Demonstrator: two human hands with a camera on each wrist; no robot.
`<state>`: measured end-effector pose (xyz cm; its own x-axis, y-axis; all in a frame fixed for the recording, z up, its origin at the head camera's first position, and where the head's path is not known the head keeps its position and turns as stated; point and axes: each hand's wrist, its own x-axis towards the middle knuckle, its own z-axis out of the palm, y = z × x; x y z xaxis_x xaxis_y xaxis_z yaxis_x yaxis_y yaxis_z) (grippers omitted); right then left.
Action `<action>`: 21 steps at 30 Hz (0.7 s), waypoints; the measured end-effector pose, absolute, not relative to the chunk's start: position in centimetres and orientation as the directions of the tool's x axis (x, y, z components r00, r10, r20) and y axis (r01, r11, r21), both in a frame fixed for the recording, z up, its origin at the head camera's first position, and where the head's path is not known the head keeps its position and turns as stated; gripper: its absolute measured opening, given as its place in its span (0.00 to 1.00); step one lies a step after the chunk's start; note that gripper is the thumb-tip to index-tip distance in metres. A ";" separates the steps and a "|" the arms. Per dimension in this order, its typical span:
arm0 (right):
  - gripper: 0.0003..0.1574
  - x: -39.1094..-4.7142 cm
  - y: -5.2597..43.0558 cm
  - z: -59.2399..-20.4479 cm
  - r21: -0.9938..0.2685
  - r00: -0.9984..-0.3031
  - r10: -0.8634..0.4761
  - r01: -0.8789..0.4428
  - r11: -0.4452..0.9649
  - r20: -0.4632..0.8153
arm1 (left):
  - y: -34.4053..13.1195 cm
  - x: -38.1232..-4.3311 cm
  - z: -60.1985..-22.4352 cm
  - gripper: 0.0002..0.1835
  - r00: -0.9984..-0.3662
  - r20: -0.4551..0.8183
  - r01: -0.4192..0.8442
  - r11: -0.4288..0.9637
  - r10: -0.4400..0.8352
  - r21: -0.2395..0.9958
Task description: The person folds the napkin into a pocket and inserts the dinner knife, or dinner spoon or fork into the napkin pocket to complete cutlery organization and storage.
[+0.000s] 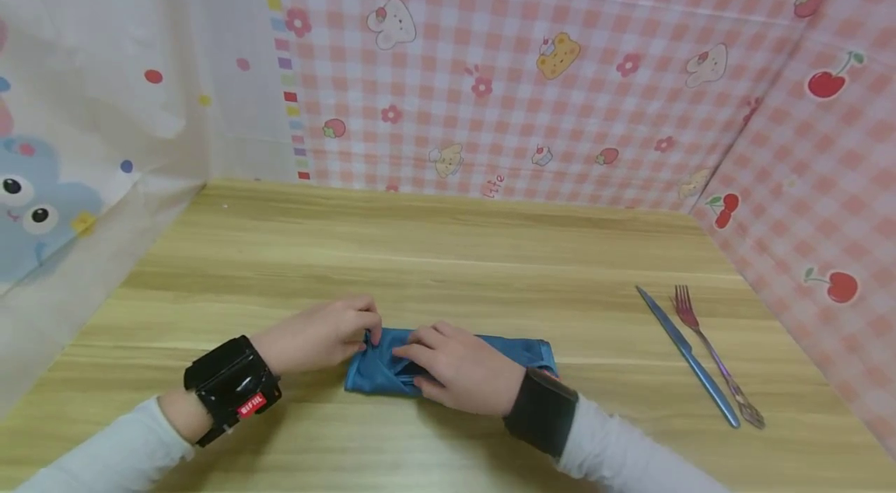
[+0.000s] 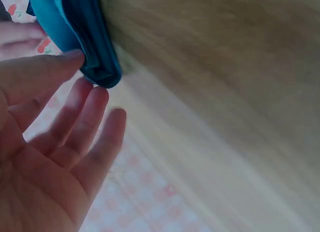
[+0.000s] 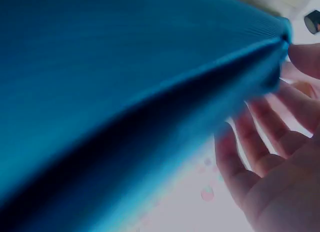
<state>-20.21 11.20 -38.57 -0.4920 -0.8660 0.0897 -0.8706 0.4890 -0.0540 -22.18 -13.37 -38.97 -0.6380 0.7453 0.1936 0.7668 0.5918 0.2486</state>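
A blue cloth napkin [image 1: 378, 378], folded into a long flat strip, lies across the table in front of me. At its left end my left hand [image 1: 329, 333] pinches the layers between thumb and fingers. The left wrist view shows the thumb on the rounded, folded end of the cloth [image 2: 106, 54]. My right hand [image 1: 469, 370] reaches over the middle of the strip and pinches a fold, hiding part of the cloth. Seen from the right wrist, the fabric [image 3: 100, 61] narrows toward the thumb, with a dark open fold along it.
To the right, a table knife [image 1: 689, 357] and a fork [image 1: 714, 353] lie side by side, slanting, on the wood-grain table [image 1: 448, 260]. A pink checked cover [image 1: 518, 112] hangs at the back and right. A pale printed sheet [image 1: 105, 89] hangs on the left.
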 end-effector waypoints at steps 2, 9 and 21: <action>0.23 -20.7 10.0 -38.9 -0.091 -0.490 -0.871 -0.870 0.485 0.032 | -13.5 -22.2 -39.1 0.11 -0.650 0.166 0.748 0.584 0.742 0.315; 0.22 -21.3 9.0 -38.9 -0.237 -0.532 -0.837 -0.804 0.546 -0.124 | -13.6 -21.9 -39.4 0.08 -0.697 0.095 0.669 0.597 0.711 0.443; 0.17 -19.0 9.2 -38.9 -0.203 -0.578 -0.814 -0.805 0.558 0.056 | -12.5 -20.7 -38.4 0.06 -0.715 0.217 0.699 0.688 0.665 0.195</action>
